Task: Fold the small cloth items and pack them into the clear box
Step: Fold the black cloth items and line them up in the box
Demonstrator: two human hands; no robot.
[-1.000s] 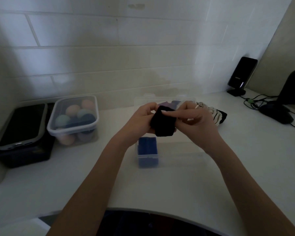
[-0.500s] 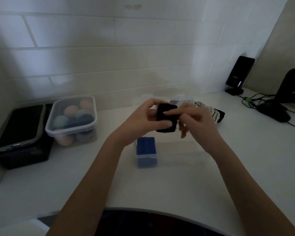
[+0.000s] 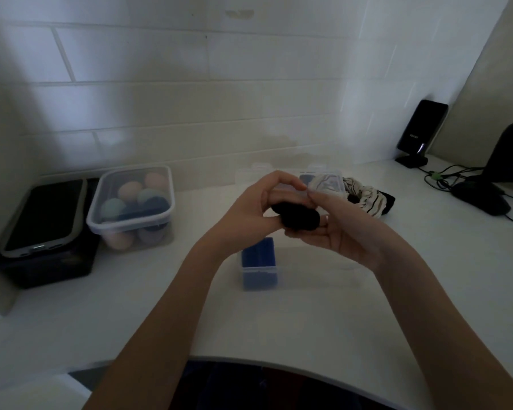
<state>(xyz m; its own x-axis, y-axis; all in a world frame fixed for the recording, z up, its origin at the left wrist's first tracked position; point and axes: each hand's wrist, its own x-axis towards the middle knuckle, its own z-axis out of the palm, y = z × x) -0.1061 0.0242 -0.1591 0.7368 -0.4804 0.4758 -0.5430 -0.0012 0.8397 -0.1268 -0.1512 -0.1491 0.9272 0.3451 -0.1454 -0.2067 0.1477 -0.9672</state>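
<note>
Both hands hold a small black cloth (image 3: 298, 216), rolled into a stubby bundle lying left to right, above the clear box (image 3: 305, 263). The left hand (image 3: 249, 208) pinches its left end; the right hand (image 3: 338, 229) cups it from below. A folded blue cloth (image 3: 259, 258) fills the box's left end; the rest is open. The counter (image 3: 279, 321) in front is bare.

Rear wall (image 3: 190, 84): white rectangular tiles laid in offset courses, grout lines visible, one small blemish near the top edge. Right side: a plain beige panel (image 3: 492, 84) stands at an angle against the tiling. Counter (image 3: 131, 321): white, smooth, with a curved front edge nearest the camera. Lighting: dim and uneven, with soft shadows across the left part of the wall and brighter patches toward the right. A darker strip of floor (image 3: 80, 375) shows below the counter edge at lower left.
</note>
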